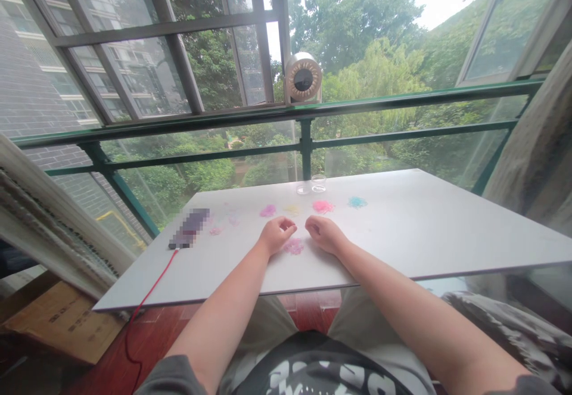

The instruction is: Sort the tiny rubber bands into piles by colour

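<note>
My left hand (277, 235) rests at the middle of the white table (447, 222), its thumb and fingers curled together towards the right. Facing it across a narrow gap is my right hand (327, 235), with its fingers curled in. Anything held in either hand is too small to make out. Just below and between them lies a pinkish-purple pile of tiny pieces (294, 246). Beyond the hands are a purple pile (268, 211), a pale yellow pile (292, 209), a bright pink pile (323, 206) and a turquoise pile (357, 202).
Clear round containers (318, 185) stand at the table's far edge. Fainter pink pieces (215, 231) lie at left, near a blurred-out phone-like object (192, 228) with a red cable (154, 291). Behind runs a green railing (250, 115) carrying a round silver device (304, 78).
</note>
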Tool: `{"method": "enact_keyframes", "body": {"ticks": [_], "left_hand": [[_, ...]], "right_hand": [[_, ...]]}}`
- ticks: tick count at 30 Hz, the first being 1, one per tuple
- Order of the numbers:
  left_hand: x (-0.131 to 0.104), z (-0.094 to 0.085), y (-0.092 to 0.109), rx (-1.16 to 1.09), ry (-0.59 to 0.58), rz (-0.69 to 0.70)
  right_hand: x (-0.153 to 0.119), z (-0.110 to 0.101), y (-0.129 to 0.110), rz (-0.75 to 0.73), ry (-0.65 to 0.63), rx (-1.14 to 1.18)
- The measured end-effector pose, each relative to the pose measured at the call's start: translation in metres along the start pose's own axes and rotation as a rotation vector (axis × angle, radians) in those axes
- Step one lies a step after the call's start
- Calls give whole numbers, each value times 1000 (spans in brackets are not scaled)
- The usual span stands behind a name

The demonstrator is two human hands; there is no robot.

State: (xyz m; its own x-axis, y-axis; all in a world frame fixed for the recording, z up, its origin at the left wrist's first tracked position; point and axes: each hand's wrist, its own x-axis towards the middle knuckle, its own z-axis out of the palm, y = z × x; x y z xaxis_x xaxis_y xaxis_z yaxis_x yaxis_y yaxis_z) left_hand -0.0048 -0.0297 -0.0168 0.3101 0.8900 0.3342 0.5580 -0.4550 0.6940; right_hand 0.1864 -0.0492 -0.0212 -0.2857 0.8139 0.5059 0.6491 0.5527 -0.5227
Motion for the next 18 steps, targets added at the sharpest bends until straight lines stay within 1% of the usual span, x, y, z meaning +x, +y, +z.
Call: {"method": "enact_keyframes", "body": {"ticks": [4, 10, 14, 18], "left_hand": [[-1, 2, 3, 12, -43, 21], [0, 0, 2, 29, -18, -11], [0, 0, 0, 22, -8, -28], [0, 0, -1, 16, -6, -38]], "right_hand": [[0, 1, -1, -4, -13, 10], [0, 0, -3, 23, -14, 14], [2, -1, 1, 107, 34, -8], [3, -5, 14, 258, 144, -80]]}}
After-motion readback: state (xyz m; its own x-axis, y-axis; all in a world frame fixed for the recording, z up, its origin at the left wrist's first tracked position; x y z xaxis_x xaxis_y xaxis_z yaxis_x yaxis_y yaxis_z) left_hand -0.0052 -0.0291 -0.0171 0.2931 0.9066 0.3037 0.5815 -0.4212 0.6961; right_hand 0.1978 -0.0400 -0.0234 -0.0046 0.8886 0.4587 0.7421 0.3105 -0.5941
